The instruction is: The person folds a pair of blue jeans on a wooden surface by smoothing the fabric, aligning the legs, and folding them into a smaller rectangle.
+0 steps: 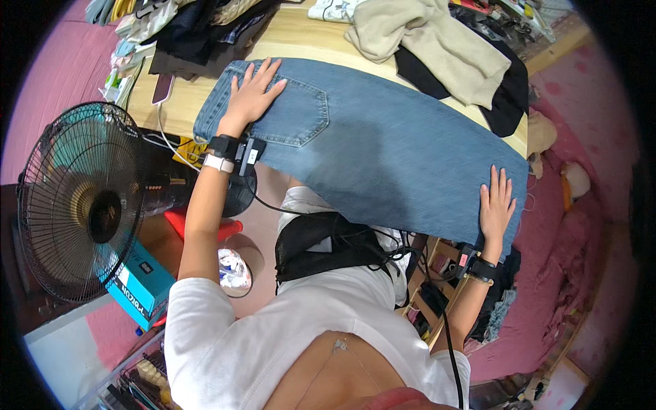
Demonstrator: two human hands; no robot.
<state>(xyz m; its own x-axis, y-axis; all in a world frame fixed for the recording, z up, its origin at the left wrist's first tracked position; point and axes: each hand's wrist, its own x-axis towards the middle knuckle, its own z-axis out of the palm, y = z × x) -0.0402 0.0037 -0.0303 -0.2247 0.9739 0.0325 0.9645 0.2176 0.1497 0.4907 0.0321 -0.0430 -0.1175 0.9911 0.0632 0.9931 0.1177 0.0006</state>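
Observation:
Blue denim jeans (369, 138) lie folded lengthwise across a light wooden table (287, 31), their lower side hanging over the near edge. The waistband is on the left, beside a stitched back pocket (302, 110). My left hand (254, 92) rests flat on the jeans at the waistband and pocket, its fingers spread. At the other end, near the leg hem, my right hand (496, 205) lies palm down on the denim. Neither hand grips anything. Both wrists carry black strapped devices.
Dark clothes (200, 38) are heaped at the back left, near a phone (163, 88) with a white cable. A beige knit garment (430, 46) lies over black cloth at the back right. To the left stands a black fan (82, 200) by a blue box (141, 282).

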